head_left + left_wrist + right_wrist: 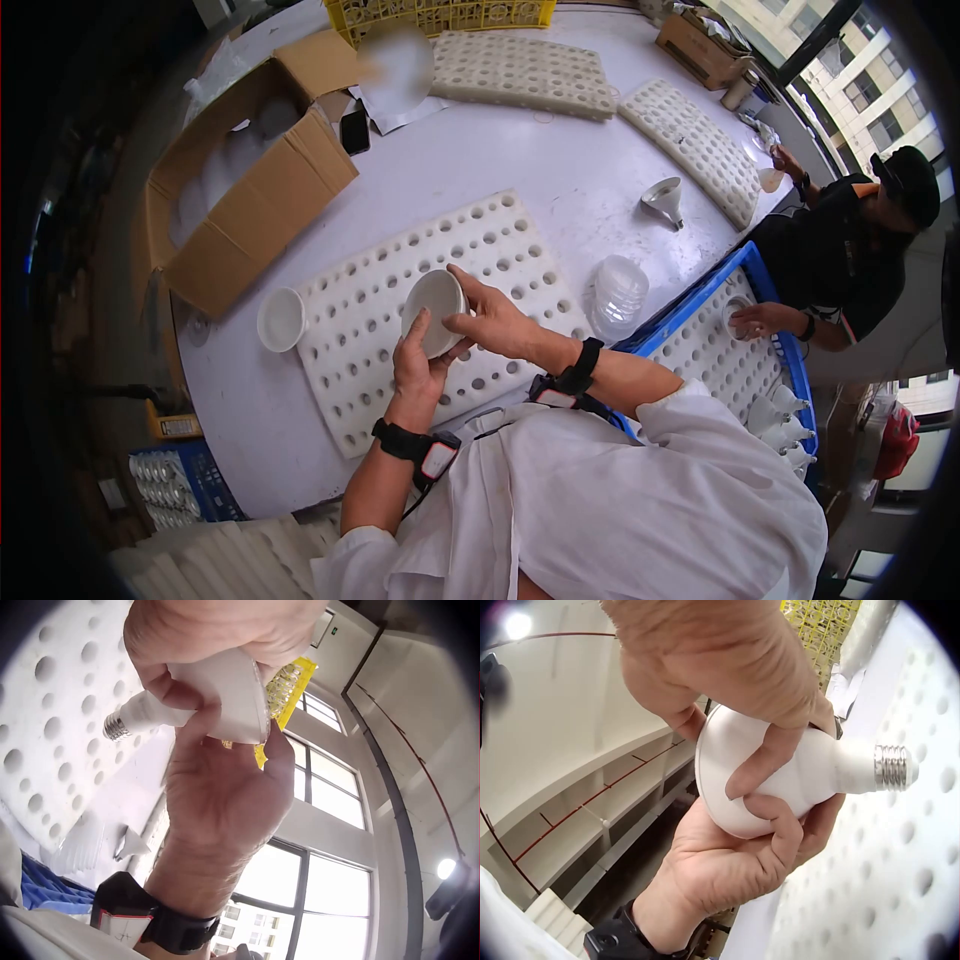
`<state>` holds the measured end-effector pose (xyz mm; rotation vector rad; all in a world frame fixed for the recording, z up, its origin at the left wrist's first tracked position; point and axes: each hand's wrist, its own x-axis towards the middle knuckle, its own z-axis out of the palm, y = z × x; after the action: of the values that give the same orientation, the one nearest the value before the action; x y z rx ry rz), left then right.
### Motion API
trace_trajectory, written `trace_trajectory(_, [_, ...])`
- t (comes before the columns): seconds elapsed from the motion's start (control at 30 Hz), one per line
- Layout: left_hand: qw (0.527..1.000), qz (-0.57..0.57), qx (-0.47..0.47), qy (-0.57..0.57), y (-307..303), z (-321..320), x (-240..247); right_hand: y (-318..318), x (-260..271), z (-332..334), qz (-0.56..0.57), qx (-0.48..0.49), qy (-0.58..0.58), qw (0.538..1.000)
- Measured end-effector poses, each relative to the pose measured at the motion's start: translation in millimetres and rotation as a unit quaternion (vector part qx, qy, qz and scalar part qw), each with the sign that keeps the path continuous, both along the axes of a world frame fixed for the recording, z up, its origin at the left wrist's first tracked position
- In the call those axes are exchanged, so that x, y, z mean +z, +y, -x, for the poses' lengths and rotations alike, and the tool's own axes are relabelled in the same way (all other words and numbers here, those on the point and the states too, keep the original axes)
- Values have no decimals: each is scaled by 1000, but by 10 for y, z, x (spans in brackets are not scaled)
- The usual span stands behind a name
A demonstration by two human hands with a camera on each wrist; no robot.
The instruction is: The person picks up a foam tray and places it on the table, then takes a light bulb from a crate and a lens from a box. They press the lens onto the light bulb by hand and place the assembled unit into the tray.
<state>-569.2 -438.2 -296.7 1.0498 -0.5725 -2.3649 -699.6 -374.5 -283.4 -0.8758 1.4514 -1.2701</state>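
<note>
Both hands hold one white reflector light bulb [428, 296] over the white foam board [368, 392]. Its round, wide end faces up toward the head camera. A silver screw base [892, 768] shows at the narrow end in the wrist views. My left hand [420, 372] grips the bulb from the near side, thumb at the rim. From the right, my right hand [498, 322] holds it with fingers along the far rim and side. Left of the board, a white cup-shaped piece [282, 320] sits on the table.
A cardboard box [260, 215] stands at left. Clear plastic covers [620, 290] and a silver funnel-shaped piece [663, 200] lie at right. Beyond are more foam boards [520, 72] and a yellow crate [440, 14]. At right another person [835, 250] reaches into a blue crate [795, 365] holding bulbs.
</note>
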Motion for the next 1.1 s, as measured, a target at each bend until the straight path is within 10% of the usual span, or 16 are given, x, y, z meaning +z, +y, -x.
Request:
trace_trajectory(0.8, [996, -45, -65, 27, -221, -85, -259, -122, -16, 142, -111, 1, -292, 950])
trace_trajectory(1.1, [965, 263, 7, -4, -65, -148, -173, -22, -18, 21, -21, 43, -180, 983])
